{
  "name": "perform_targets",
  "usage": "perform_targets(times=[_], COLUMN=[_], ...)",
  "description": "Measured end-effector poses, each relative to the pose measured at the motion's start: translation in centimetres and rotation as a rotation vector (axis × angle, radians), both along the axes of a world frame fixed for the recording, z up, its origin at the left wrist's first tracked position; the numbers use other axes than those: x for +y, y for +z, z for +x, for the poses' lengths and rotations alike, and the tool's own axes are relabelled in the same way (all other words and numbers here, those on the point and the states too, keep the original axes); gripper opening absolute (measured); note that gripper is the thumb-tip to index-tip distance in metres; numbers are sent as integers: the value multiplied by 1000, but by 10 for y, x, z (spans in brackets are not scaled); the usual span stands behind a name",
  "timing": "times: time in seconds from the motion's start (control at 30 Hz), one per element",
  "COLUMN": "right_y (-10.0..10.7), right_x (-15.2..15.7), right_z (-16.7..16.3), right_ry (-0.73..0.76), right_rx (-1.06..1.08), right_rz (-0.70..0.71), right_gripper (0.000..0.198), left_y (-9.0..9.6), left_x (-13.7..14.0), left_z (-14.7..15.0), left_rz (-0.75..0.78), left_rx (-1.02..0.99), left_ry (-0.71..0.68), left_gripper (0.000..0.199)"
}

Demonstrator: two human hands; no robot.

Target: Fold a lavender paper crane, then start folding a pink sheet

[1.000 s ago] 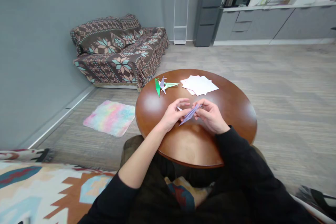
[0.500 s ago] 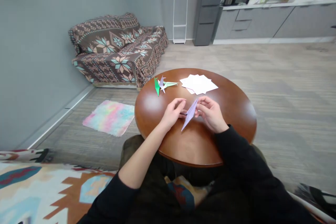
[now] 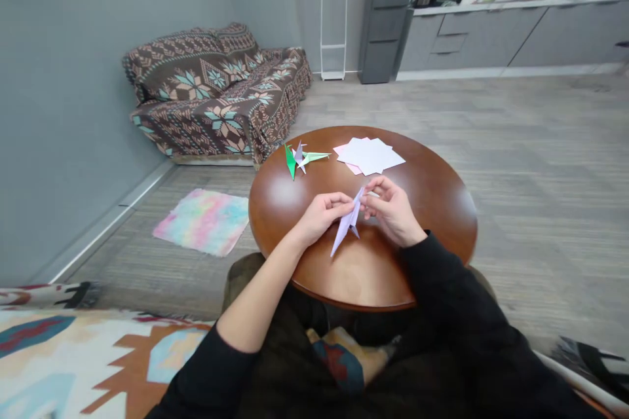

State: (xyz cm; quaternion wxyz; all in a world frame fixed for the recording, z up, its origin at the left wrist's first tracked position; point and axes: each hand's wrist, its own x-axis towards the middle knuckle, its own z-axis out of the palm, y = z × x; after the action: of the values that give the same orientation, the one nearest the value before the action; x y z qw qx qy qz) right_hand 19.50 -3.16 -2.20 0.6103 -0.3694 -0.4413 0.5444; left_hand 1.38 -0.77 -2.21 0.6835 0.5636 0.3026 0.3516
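Note:
A purple folded paper crane (image 3: 346, 228) is held between my two hands above the round brown table (image 3: 358, 281). My left hand (image 3: 323, 215) pinches its left side, thumb and fingers closed on the paper. At the crane's upper end, my right hand (image 3: 390, 209) grips it between thumb and fingertips. One long point of the paper slants down towards me, and a shorter one sticks out below. Near the table's far left edge stand several finished-looking paper cranes: a dark green one (image 3: 289, 162), a purple one (image 3: 299, 154) and a pale green one (image 3: 314, 157).
Fanned square paper sheets (image 3: 371, 156), white with a pink one showing, lie at the table's far side, just beyond my right hand. A patterned sofa (image 3: 216, 98) stands at the back left, and a pastel rug (image 3: 204, 221) lies left of the table.
My left hand has shifted right onto the paper, and the purple crane has turned, with a short point now showing below. My right hand still holds its upper end.

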Motion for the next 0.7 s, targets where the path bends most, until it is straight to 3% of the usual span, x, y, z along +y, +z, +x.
perform_targets(times=[0.1,0.33,0.53,0.7], right_y=[4,3,1,2], right_x=[-2,-4,-3,-7], right_z=[0,-1,0,-2], right_ry=[31,94,-16,-113], right_rx=[8,-62,-156,-269], right_rz=[-5,24,117,185], right_gripper=[42,32,33,21], left_y=[4,7,7,4], left_x=[-2,-2,-2,-3], left_z=[0,2,3,4], left_rz=[-65,-116,-115,-80], left_rx=[-7,-25,-37,-63], left_ry=[-58,-6,27,54], left_gripper=[37,35,37,35])
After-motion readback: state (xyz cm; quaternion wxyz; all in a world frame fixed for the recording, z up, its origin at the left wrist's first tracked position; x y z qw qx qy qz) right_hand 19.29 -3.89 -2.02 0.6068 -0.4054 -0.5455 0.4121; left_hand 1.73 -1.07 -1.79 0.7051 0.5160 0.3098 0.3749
